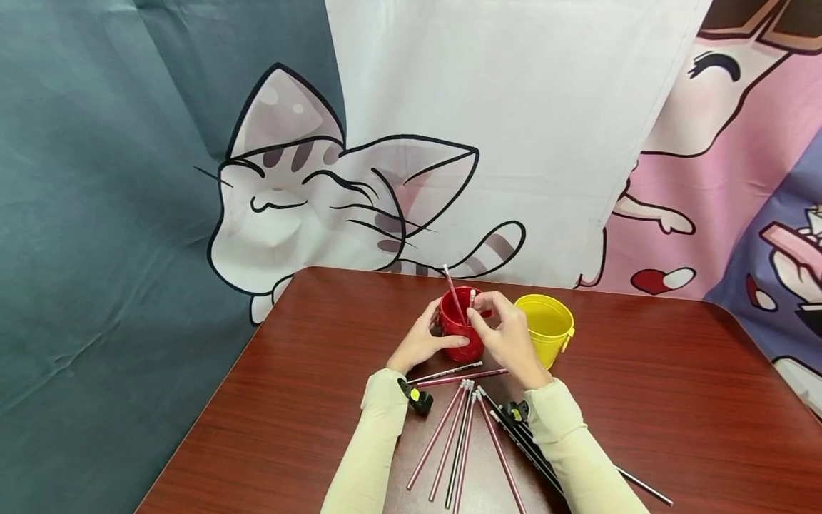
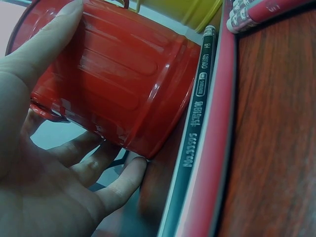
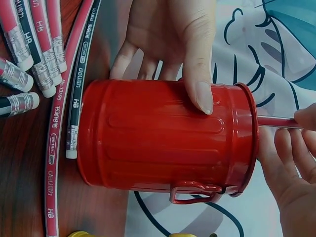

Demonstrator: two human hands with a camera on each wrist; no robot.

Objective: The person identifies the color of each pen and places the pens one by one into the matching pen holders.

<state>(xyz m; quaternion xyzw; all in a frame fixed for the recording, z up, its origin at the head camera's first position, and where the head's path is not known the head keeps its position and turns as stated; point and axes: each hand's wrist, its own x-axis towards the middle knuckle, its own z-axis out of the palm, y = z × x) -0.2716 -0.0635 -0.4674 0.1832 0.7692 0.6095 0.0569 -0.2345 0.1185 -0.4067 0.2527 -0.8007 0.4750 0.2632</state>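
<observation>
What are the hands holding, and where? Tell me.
The left hand grips the red bucket around its side wall. The right hand pinches a pencil near its eraser end, over the bucket's mouth.

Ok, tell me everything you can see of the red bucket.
The red bucket is a small glossy can, metal by its look, with ribbed walls, a rolled rim and a small red side handle. It stands upright on the wooden table, left of the yellow bucket. The left hand grips its side. One pencil leans inside; the right hand pinches a second pencil at its mouth. Loose pencils lie nearer the person.
</observation>
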